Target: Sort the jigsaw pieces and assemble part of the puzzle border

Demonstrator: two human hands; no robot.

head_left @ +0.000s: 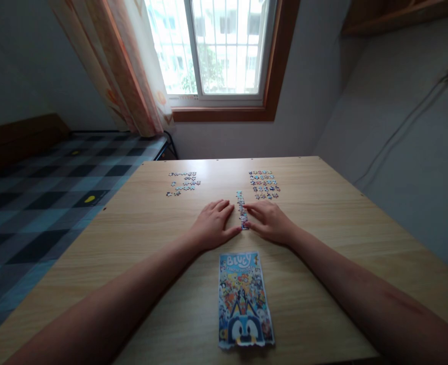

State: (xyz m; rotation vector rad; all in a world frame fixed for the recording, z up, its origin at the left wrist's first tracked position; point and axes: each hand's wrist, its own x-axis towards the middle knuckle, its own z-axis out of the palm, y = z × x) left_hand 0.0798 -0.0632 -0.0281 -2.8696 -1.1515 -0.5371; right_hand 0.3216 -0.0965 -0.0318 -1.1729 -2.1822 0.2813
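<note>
A narrow joined strip of jigsaw puzzle pieces (241,208) runs away from me in the middle of the table. My left hand (216,222) lies flat on its left with fingers spread, the thumb tip by the strip's near end. From the right, my right hand (270,219) touches the strip's edge with its fingertips, thumb and fingers apart. Beyond it, to the right, loose puzzle pieces (264,183) sit in rows. More puzzle pieces (185,181) lie scattered in broken rows at the far left. Closer to me is a Bluey picture sheet (244,299) with a torn near edge.
The wooden table (341,213) ends just short of the wall under a barred window (227,50). Left of it stands a bed with a checked cover (56,203), beside a hanging curtain (121,66). A cable (399,126) runs down the right wall.
</note>
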